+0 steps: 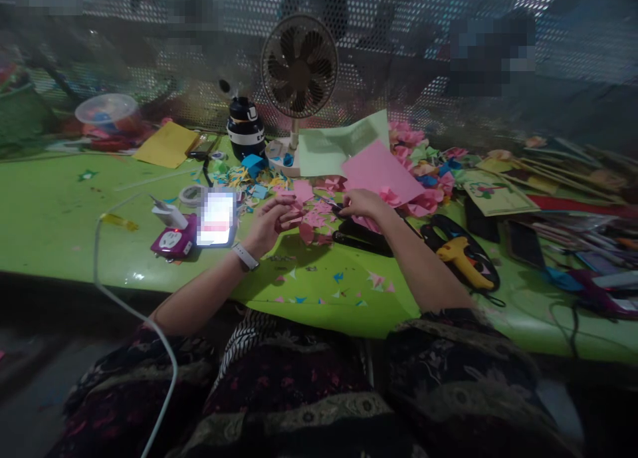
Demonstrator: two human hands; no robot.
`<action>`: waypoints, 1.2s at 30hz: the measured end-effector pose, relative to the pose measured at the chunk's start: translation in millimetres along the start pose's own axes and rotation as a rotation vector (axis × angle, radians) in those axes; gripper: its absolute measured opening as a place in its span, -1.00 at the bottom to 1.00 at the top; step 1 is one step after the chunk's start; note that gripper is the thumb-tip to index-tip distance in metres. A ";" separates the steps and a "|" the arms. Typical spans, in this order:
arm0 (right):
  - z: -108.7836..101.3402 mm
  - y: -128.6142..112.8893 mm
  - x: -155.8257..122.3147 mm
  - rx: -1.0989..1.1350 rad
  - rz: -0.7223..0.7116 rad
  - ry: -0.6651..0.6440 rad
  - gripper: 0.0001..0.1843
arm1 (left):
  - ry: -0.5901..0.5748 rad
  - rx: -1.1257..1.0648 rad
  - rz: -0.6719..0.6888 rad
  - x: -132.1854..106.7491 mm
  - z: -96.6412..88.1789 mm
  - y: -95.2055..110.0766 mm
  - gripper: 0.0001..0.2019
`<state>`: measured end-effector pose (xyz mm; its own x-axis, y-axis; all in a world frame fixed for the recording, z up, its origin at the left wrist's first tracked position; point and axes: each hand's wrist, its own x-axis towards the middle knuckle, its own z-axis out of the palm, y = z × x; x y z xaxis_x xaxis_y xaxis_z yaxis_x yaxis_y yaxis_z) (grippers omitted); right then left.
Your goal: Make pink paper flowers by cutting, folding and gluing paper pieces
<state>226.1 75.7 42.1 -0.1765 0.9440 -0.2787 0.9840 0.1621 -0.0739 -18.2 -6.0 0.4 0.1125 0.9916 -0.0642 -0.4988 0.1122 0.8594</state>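
Note:
My left hand (273, 220), with a pale band at the wrist, is over the left side of a pile of pink paper scraps (319, 213). Its fingers and thumb close on a small piece of pink paper (296, 209). To the right, my right hand (363, 204) is curled round the dark handles of what look like small scissors (339, 209), their thin blades pointing left toward the scraps. A black stapler-like tool (363, 237) lies just below my right hand. Behind it rests a pink paper sheet (381, 172), partly over a pale green sheet (323, 149).
A fan (299, 69) and a dark jug (245, 129) stand at the back. Left are a lit phone (216, 219), a purple socket block (174, 238) and a white cable (132, 305). Right lie a yellow glue gun (461, 258) and pink paper flowers (431, 195).

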 end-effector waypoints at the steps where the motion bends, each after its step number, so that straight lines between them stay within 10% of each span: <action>1: -0.8 -2.7 -6.8 0.038 -0.007 0.080 -0.84 | -0.005 0.010 0.004 -0.7 0.2 -0.6 -0.78; 5: 1.6 -27.7 -41.0 0.290 -0.089 0.389 -0.80 | -0.049 0.012 0.006 -5.1 2.4 -3.9 -0.64; 23: 50.8 -72.0 -70.9 1.223 -0.436 0.233 -0.72 | -0.164 -0.185 -0.057 -11.7 12.4 -15.1 -0.73; 36: 50.0 -80.0 -80.0 1.267 -0.464 0.190 -0.56 | -0.181 -0.153 0.028 -5.5 8.4 -19.3 -0.78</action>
<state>160.4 -27.2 22.4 -0.3742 0.9168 0.1393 0.1206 0.1970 -0.9730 -1.9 -14.1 -11.6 0.2424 0.9681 0.0628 -0.6268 0.1069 0.7718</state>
